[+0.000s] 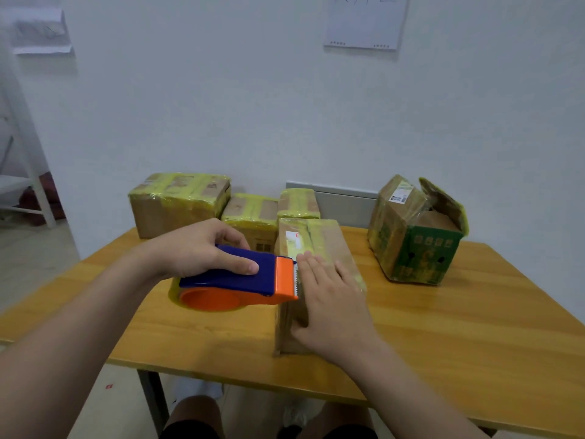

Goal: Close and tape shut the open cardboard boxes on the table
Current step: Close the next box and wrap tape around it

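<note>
Pressing box (319,248), left hand (196,248) gripping dispenser (237,277)

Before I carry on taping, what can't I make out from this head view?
- Head view: top seam of the near box, covered by the right hand.
- Head view: any tape strip running from the tape dispenser in the left hand, blocked by the right hand's fingers.
- Head view: inside of the open green box, hidden by its flaps.
- Head view: print on the white label, too small.
</note>
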The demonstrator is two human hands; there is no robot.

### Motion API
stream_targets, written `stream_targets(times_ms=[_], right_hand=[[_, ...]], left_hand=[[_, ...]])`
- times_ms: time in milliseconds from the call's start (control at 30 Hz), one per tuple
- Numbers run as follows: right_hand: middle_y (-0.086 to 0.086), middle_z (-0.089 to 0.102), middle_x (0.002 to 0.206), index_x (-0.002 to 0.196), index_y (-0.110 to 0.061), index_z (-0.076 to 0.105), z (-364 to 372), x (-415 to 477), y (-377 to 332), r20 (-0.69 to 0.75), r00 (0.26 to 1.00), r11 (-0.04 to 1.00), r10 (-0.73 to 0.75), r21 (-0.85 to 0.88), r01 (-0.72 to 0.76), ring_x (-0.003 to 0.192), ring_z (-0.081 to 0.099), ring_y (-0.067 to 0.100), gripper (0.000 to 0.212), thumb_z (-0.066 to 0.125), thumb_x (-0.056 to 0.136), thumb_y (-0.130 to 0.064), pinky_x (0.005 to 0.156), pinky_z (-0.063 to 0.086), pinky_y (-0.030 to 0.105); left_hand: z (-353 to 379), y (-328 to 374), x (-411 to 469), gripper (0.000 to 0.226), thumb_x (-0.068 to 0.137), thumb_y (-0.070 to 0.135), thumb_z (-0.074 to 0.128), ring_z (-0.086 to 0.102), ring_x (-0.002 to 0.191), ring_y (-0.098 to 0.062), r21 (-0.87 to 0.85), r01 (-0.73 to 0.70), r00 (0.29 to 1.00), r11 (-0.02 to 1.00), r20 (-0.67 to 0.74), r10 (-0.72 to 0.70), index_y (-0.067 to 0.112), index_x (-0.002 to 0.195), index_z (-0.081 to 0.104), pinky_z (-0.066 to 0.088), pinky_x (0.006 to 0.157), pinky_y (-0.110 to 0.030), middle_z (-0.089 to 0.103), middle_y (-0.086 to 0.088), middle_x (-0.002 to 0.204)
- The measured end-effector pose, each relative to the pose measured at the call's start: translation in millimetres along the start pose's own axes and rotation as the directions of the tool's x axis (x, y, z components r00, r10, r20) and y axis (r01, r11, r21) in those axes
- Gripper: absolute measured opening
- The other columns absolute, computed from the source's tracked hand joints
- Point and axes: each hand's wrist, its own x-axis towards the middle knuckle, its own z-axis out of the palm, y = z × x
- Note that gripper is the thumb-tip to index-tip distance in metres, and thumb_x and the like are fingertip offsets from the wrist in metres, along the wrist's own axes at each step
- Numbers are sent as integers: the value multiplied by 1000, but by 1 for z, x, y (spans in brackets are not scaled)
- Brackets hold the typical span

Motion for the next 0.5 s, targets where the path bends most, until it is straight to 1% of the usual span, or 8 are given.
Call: stream_targets(times_ms=[67, 133, 200, 267, 367, 500], right_hand=[[0, 20, 171, 164, -24, 11, 6, -2, 0, -46, 999, 1000, 9, 10, -9, 157, 16, 18, 100, 68, 88, -52, 126, 5, 38], [-2, 26, 169, 164, -29, 14, 6, -3, 3, -55, 998, 999, 12, 41, -10, 156, 22, 17, 96, 69, 88, -53, 122, 6, 34], [-3, 28, 168, 163, -31, 15, 4, -4, 6, -49, 999, 999, 8, 44, -6, 155, 25, 16, 95, 68, 88, -54, 124, 11, 35], [-4, 30, 168, 163, -32, 18, 4, -4, 6, -51, 999, 1000, 15, 29, -13, 154, 27, 16, 94, 67, 86, -56, 125, 15, 39], [-4, 30, 167, 162, -31, 21, 2, -2, 3, -39, 999, 999, 26, 20, -25, 153, 29, 17, 95, 66, 84, -58, 126, 16, 41], [-4, 30, 167, 163, -31, 21, 0, -2, 3, -30, 999, 999, 28, 19, -28, 153, 29, 17, 95, 67, 84, -56, 126, 15, 40]], left_hand=[[0, -2, -1, 51, 73, 66, 78, 76, 96, -16, -2, -10, 1000, 1000, 5, 10, 31, 110, 71, 63, 81, -37, 77, 10, 105], [-2, -2, -1, 44, 80, 60, 79, 75, 97, -17, 4, -22, 1000, 1000, 15, 22, 29, 111, 70, 63, 82, -37, 77, 9, 106], [-8, -3, -5, 41, 80, 56, 77, 75, 97, -18, 17, -34, 999, 999, 20, 34, 28, 109, 71, 62, 80, -36, 77, 8, 106], [-16, -6, -12, 45, 78, 60, 80, 76, 96, -19, 18, -32, 999, 999, 15, 32, 27, 107, 72, 61, 78, -35, 78, 6, 106], [-21, -10, -18, 47, 76, 59, 80, 76, 94, -21, 21, -11, 1000, 1000, 15, 11, 25, 107, 71, 61, 82, -41, 78, 3, 105], [-20, -6, -18, 49, 73, 65, 80, 77, 91, -19, 70, 41, 999, 997, 2, -41, 27, 104, 72, 62, 85, -44, 79, 6, 102]])
